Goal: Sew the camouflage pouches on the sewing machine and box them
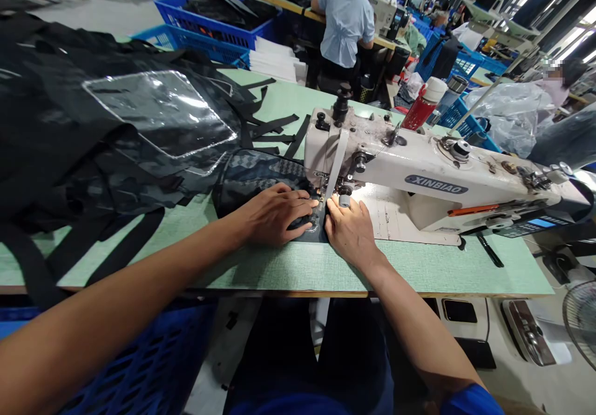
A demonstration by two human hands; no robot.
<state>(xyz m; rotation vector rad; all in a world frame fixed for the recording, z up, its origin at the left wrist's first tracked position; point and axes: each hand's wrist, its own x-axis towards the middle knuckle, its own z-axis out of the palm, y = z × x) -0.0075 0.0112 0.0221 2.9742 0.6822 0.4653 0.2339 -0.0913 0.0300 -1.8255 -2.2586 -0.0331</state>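
My left hand (279,215) lies with its fingers stretched out on a dark camouflage-patterned fabric piece (263,170), left of the needle. Its fingertips reach close to the presser foot (321,195) of a white sewing machine (391,167). My right hand (351,232) rests on the machine bed just right of the needle, fingers slightly bent and apart. Its thumb and index finger touch the right edge of the dark fabric; neither finger closes round it. A pale strip (338,162) hangs in front of the machine head. The stitching point is partly hidden between my hands.
A heap of dark fabric pieces with clear plastic panels (162,111) and straps covers the table's left side. Blue crates (218,15) stand behind it. A red bottle (421,105) is behind the machine; black snips (490,250) lie at right. Another person (347,21) sits ahead.
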